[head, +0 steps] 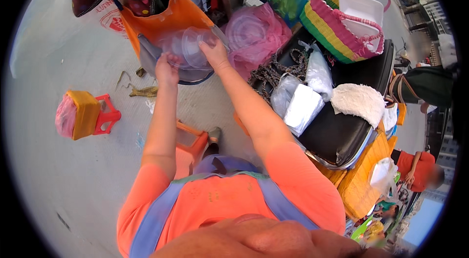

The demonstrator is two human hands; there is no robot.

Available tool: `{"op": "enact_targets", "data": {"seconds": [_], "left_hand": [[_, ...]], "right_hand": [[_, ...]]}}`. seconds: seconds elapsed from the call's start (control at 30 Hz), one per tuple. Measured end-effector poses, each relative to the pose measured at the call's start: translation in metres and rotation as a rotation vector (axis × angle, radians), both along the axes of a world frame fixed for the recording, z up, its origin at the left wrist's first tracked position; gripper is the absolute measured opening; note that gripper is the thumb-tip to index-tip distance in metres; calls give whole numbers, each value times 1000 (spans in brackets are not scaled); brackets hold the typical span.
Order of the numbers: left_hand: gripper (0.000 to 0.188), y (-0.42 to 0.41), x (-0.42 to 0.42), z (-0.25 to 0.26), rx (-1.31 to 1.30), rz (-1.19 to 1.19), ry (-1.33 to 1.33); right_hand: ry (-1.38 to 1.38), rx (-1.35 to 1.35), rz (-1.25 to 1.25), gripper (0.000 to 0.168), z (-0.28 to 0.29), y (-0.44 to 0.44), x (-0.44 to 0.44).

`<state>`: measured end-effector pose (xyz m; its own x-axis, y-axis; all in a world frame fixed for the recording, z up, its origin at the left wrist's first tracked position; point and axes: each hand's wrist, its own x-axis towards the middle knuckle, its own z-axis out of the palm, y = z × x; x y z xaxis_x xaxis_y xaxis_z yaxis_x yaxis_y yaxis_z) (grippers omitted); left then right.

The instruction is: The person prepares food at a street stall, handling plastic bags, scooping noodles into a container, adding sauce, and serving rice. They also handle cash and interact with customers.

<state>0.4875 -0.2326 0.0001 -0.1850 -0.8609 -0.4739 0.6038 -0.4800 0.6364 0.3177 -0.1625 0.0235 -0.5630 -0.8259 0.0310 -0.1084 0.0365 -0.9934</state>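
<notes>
Both arms reach forward over an orange and grey fabric bag [168,12], which hangs with its mouth open. Clear plastic round containers or lids [188,47] are between my hands, above the bag. My right hand [214,51] grips their right side, with the thumb on top. On the lower left, my left hand [167,65] has curled fingers at their edge; how firmly it holds them cannot be told. Just right of the bag, a pink plastic bag [256,38] holds more clear round plastic pieces.
A black padded seat [329,137] on the right bears a braided rope [271,71], white plastic packs [304,108] and a fluffy cloth [357,102]. Beyond is a striped woven basket [329,27] with white foam boxes. Red [108,113] and orange stools [188,148] stand nearby. People are at far right.
</notes>
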Motion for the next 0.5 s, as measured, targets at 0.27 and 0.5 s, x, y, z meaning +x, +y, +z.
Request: {"op": "enact_targets", "data": {"seconds": [0.27,0.5], "left_hand": [[33,-47,-33,-64,-521,-255,-365],[43,-52,-21,-63,-200,-63,-793]], "right_hand": [[-380,-311,347,96,57,102,36],[-702,-271,308,91,98,296,59]]}}
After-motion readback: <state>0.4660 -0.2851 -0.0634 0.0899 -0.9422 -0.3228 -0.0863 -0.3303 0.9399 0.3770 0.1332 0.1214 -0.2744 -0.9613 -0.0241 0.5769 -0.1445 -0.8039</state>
